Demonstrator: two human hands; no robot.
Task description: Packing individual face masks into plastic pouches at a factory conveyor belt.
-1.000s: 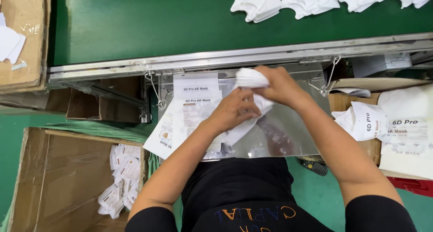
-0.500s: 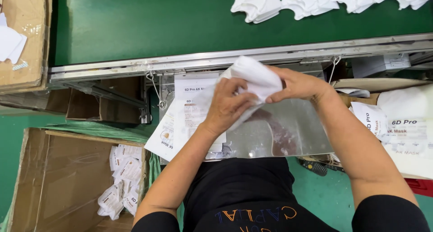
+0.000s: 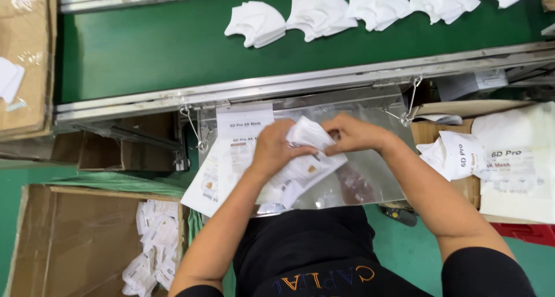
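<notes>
My left hand (image 3: 274,149) and my right hand (image 3: 355,134) meet over a clear plastic shelf (image 3: 370,184) hung by hooks from the conveyor's metal rail. Between them they grip a folded white mask (image 3: 309,134) together with a white printed packet (image 3: 300,173). The left hand's fingers press on the packet's top; the right hand pinches the mask's right edge. A stack of white printed packets (image 3: 228,158) lies under and left of my left hand.
A green conveyor belt (image 3: 173,48) above carries several white masks (image 3: 257,22). A cardboard box (image 3: 63,245) at lower left holds packed masks (image 3: 153,239). Boxes at right hold white printed packets (image 3: 514,170). Another cardboard box (image 3: 26,54) stands at far left.
The mask was lifted up above the shelf half a second ago; now both hands have brought it down and closer together onto the packet.
</notes>
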